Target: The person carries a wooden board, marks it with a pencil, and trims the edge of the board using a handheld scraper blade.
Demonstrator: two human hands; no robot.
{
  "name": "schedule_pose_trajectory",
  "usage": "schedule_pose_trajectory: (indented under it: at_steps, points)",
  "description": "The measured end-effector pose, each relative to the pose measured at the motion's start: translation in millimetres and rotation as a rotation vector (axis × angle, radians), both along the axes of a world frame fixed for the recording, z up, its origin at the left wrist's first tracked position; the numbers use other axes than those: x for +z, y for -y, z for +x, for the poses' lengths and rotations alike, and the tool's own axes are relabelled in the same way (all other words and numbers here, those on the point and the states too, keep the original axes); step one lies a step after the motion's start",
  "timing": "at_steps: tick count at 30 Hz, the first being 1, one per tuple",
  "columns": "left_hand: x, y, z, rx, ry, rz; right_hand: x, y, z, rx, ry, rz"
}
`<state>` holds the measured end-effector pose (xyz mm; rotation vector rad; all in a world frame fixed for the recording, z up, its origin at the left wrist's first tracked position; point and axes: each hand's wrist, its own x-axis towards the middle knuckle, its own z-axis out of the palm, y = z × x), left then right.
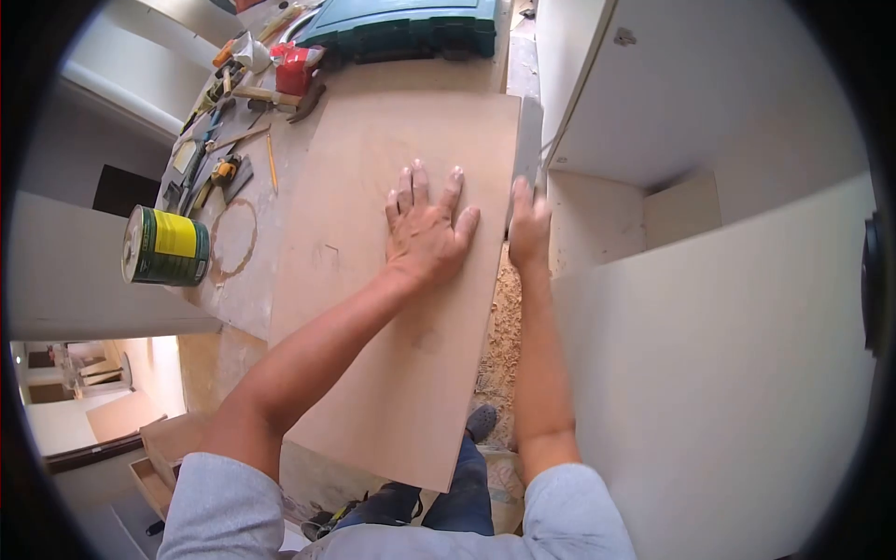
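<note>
A large flat wooden board lies across the work surface and juts out over its near end. Pressed flat on its top, fingers spread, is my left hand. My right hand is at the board's right edge, its fingers curled and slightly blurred. A narrow dark shape shows between that hand and the edge, but what the hand holds is mostly hidden. Beyond the fingers, a grey strip runs along the same edge.
On the left lie a claw hammer, a pencil, a red packet and several hand tools. A green can with a yellow label stands nearby. At the back is a teal case. Wood shavings cover the floor beside white cabinet panels.
</note>
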<state>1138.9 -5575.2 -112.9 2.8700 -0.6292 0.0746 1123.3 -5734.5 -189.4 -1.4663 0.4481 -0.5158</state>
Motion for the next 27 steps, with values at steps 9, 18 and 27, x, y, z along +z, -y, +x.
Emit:
schedule_pose_trajectory:
  at_steps: [9, 18, 27]
  points:
    - [-1.0, -2.6, 3.2, -0.012, -0.028, 0.021, -21.7, 75.7, 165.5, 0.081, 0.107, 0.327]
    - [-6.2, -1.9, 1.2, -0.016, 0.01, 0.003, -14.8, 16.3, 43.3, 0.085, 0.158, 0.371]
    - [-18.7, -3.4, 3.9, -0.05, 0.151, -0.053, -4.6, -64.3, -114.9, 0.05, 0.079, 0.389]
